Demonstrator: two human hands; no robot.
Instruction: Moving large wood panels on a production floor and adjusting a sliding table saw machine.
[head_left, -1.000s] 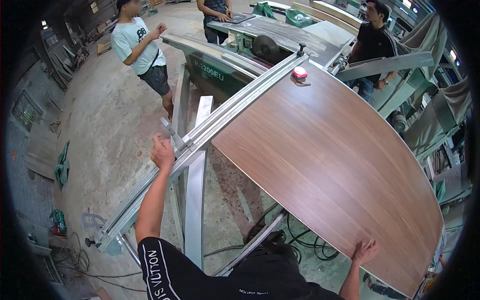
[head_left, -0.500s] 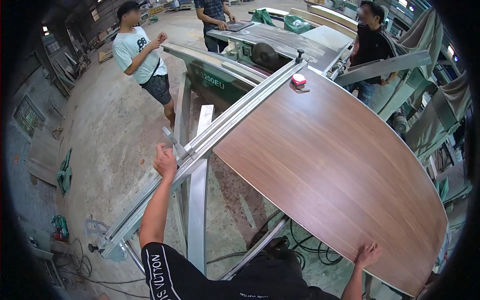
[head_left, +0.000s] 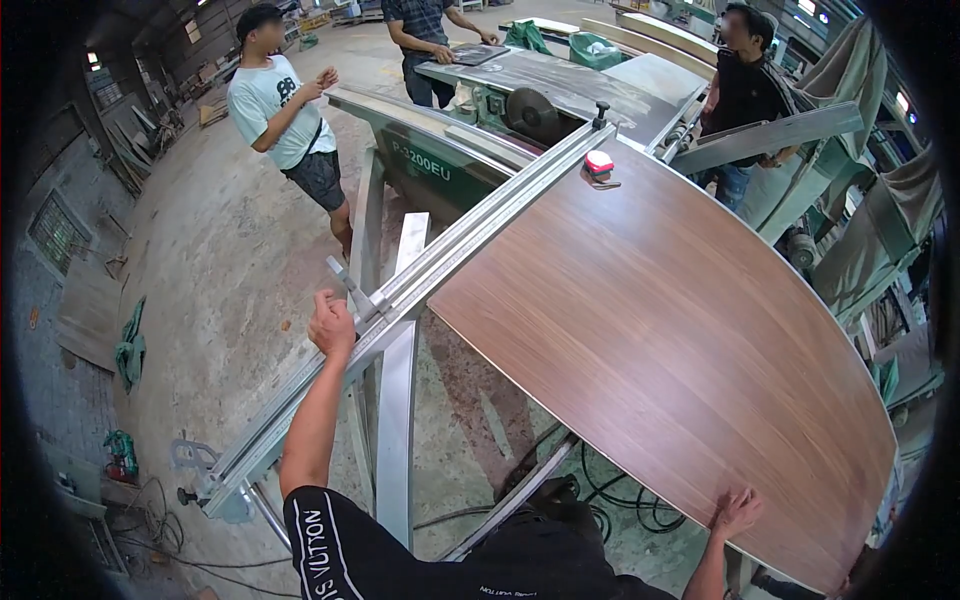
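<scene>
My left hand [head_left: 332, 325] is closed with curled fingers beside the metal flip stop [head_left: 354, 286] on the long aluminium fence [head_left: 480, 232]. Whatever those fingers grip, if anything, is hidden from view. A large brown wood-grain panel [head_left: 660, 340] lies flat to the right of the fence. On its near edge rests my right hand [head_left: 738, 512], fingers apart and slightly bent. Near the panel's far corner sits a red and white tape measure [head_left: 599, 163].
A green sliding table saw [head_left: 430, 165] with a dark round disc [head_left: 531, 112] stands ahead. People stand at far left [head_left: 285, 110], at the back [head_left: 425, 40] and at right [head_left: 740, 90]. Black cables [head_left: 640, 500] lie on the floor below the panel.
Both my hands stay in place. At the back, the person's hand by the small dark board has shifted slightly to the right. A dark shape now shows beneath the panel's near right corner.
</scene>
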